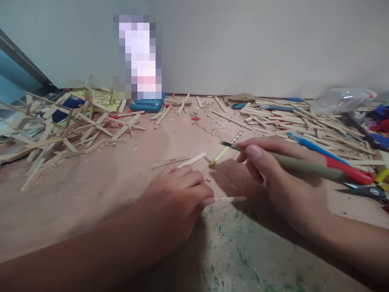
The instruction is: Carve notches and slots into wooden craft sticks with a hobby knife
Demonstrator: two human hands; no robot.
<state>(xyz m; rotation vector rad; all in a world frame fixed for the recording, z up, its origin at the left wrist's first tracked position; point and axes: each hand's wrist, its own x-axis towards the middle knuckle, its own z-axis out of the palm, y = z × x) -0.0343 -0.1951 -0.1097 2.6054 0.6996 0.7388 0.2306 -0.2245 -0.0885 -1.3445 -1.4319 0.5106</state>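
Observation:
My left hand (185,190) is closed with its fingertips on a thin wooden craft stick (232,199), whose free end points right over the green-flecked work surface (231,251). Held between thumb and fingers of my right hand (282,182) is a craft knife (304,164) with an olive handle, red end and short metal tip. The tip points left, above the table and apart from the stick. Beyond my hands lie a yellow pencil (223,152) and two more craft sticks, one pale stick (193,159) and one thinner stick (165,163) partly behind my left fingers.
A tangled heap of glued sticks (75,125) covers the left side. More loose sticks (304,123) pile up at the right, with a blue pen (316,148), scissors (372,192) and a clear plastic bottle (342,101). A blue stand (146,106) carries a blurred-out screen (139,56) by the wall.

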